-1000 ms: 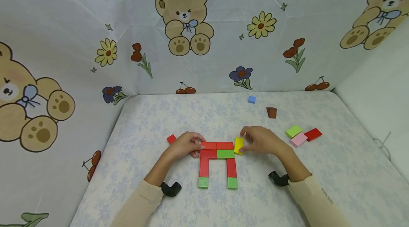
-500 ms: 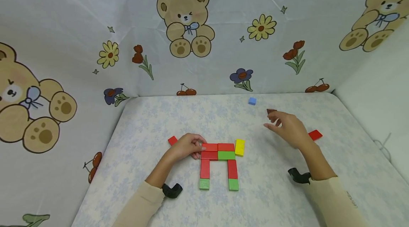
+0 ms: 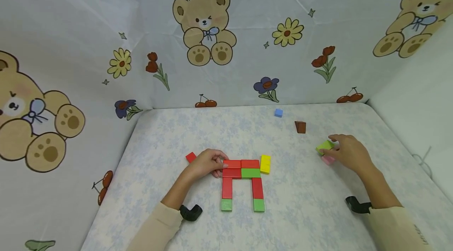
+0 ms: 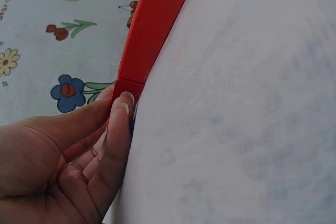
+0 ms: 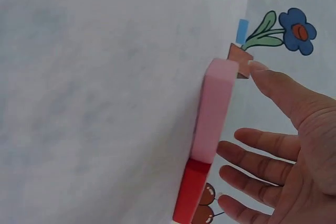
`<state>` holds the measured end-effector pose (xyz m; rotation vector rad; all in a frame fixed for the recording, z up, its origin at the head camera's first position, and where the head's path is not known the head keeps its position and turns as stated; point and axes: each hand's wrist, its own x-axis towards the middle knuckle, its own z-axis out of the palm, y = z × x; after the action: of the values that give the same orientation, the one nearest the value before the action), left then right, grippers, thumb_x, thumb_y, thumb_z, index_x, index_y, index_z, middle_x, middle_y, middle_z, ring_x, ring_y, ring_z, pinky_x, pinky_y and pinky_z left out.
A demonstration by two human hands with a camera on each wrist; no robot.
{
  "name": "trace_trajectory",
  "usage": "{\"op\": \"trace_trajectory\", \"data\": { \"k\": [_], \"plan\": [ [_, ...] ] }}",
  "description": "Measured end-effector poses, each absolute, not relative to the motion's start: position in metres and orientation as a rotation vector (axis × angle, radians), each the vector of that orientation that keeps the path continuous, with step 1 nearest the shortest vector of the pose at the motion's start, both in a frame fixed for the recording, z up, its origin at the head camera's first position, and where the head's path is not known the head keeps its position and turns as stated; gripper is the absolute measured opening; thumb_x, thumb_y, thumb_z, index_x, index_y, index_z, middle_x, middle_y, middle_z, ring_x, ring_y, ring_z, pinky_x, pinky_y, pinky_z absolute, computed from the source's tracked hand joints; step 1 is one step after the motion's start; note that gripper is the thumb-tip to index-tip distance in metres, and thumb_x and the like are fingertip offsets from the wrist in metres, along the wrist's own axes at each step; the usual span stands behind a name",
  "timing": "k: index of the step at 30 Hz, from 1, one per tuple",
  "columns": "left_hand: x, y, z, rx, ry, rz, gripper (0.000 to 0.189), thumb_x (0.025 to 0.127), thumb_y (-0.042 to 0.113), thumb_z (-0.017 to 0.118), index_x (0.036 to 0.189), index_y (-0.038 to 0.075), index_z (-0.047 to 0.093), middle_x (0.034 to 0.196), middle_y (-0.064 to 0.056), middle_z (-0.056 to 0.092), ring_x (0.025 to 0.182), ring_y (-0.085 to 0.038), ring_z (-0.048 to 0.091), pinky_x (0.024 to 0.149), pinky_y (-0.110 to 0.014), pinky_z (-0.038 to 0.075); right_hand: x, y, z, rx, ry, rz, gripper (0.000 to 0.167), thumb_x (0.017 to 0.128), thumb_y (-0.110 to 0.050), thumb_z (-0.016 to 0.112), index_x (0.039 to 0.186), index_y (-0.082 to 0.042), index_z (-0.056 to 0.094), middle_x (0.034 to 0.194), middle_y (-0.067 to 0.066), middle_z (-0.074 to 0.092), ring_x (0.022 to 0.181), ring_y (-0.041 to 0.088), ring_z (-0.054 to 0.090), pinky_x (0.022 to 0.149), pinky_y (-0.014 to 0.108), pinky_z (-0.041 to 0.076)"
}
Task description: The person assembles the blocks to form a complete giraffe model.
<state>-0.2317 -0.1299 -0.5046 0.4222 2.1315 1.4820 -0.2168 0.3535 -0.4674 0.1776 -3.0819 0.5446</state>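
Note:
In the head view, my left hand (image 3: 207, 162) is at the left end of the block figure, pinching the end of a red block (image 3: 231, 164). The left wrist view shows its thumb and fingertips around that red end. A red block, a green block (image 3: 250, 173) and a yellow block (image 3: 265, 164) adjoin it; two red legs end in green blocks. On the right, my right hand (image 3: 348, 152) reaches over a light green block (image 3: 323, 147) and a pink block (image 3: 328, 160), its thumb and fingers apart. In the right wrist view, the pink block touches a red block (image 5: 192, 191).
A brown wedge block (image 3: 300, 127) and a small blue block (image 3: 278, 113) lie toward the back. Another red block (image 3: 191, 157) lies beyond my left hand, partly covered. A printed cloth wall (image 3: 247, 46) rises behind the table (image 3: 293, 211).
My right hand has left the yellow block, passed near the brown wedge and come to the light green and pink blocks. The left hand stays at the red block.

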Motion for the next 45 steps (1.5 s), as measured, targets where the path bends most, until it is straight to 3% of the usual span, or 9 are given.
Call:
{"op": "trace_trajectory", "data": {
  "k": [4, 9, 15, 19, 25, 31, 45],
  "plan": [
    [-0.232, -0.13, -0.502, 0.433, 2.139, 1.475, 0.024, 0.094, 0.005, 0.071, 0.118, 0.0, 0.067, 0.075, -0.011, 0.068, 0.058, -0.019, 0.067, 0.058, -0.032, 0.061, -0.217, 0.357, -0.469, 0.193, -3.108, 0.528, 0.074, 0.087, -0.038, 0.08, 0.128, 0.018, 0.057, 0.107, 0.034, 0.067, 0.092, 0.044, 0.065, 0.062, 0.047, 0.056],
    [-0.234, -0.131, -0.5, 0.432, 2.138, 1.475, 0.024, 0.095, 0.005, 0.071, 0.118, 0.0, 0.068, 0.074, -0.011, 0.068, 0.058, -0.019, 0.067, 0.057, -0.032, 0.061, -0.218, 0.357, -0.471, 0.157, -3.118, 0.521, 0.076, 0.085, -0.041, 0.081, 0.126, 0.019, 0.058, 0.112, 0.036, 0.065, 0.091, 0.044, 0.064, 0.068, 0.054, 0.055],
    [-0.236, -0.131, -0.498, 0.433, 2.14, 1.463, 0.023, 0.095, 0.005, 0.071, 0.117, 0.001, 0.068, 0.074, -0.011, 0.068, 0.058, -0.019, 0.067, 0.057, -0.032, 0.061, -0.218, 0.349, -0.471, 0.188, -3.063, 0.54, 0.073, 0.084, -0.037, 0.082, 0.125, 0.019, 0.059, 0.11, 0.035, 0.066, 0.085, 0.037, 0.063, 0.065, 0.051, 0.054],
    [-0.237, -0.131, -0.498, 0.441, 2.142, 1.464, 0.023, 0.095, 0.005, 0.071, 0.117, 0.001, 0.068, 0.074, -0.011, 0.068, 0.058, -0.019, 0.067, 0.058, -0.032, 0.061, -0.218, 0.334, -0.464, 0.281, -3.008, 0.573, 0.068, 0.086, -0.035, 0.081, 0.127, 0.015, 0.061, 0.111, 0.031, 0.067, 0.091, 0.04, 0.066, 0.064, 0.048, 0.056],
    [-0.235, -0.131, -0.497, 0.429, 2.133, 1.475, 0.023, 0.094, 0.004, 0.071, 0.116, 0.0, 0.068, 0.074, -0.012, 0.067, 0.058, -0.019, 0.067, 0.057, -0.032, 0.06, -0.222, 0.3, -0.452, 0.426, -3.002, 0.598, 0.061, 0.087, -0.035, 0.081, 0.128, 0.008, 0.065, 0.113, 0.022, 0.069, 0.093, 0.033, 0.065, 0.063, 0.033, 0.053],
    [-0.232, -0.131, -0.499, 0.442, 2.116, 1.487, 0.024, 0.094, 0.005, 0.072, 0.117, -0.001, 0.067, 0.074, -0.011, 0.068, 0.058, -0.019, 0.067, 0.058, -0.032, 0.061, -0.232, 0.269, -0.453, 0.555, -2.998, 0.643, 0.056, 0.084, -0.028, 0.084, 0.126, 0.005, 0.067, 0.105, 0.014, 0.071, 0.09, 0.029, 0.064, 0.07, 0.034, 0.056],
    [-0.23, -0.131, -0.503, 0.442, 2.115, 1.497, 0.022, 0.095, 0.003, 0.07, 0.116, -0.001, 0.067, 0.073, -0.011, 0.068, 0.058, -0.018, 0.066, 0.057, -0.03, 0.06, -0.256, 0.228, -0.473, 0.746, -3.03, 0.675, 0.057, 0.085, -0.033, 0.084, 0.126, 0.003, 0.068, 0.115, 0.014, 0.07, 0.092, 0.025, 0.065, 0.076, 0.034, 0.058]
  ]
}}
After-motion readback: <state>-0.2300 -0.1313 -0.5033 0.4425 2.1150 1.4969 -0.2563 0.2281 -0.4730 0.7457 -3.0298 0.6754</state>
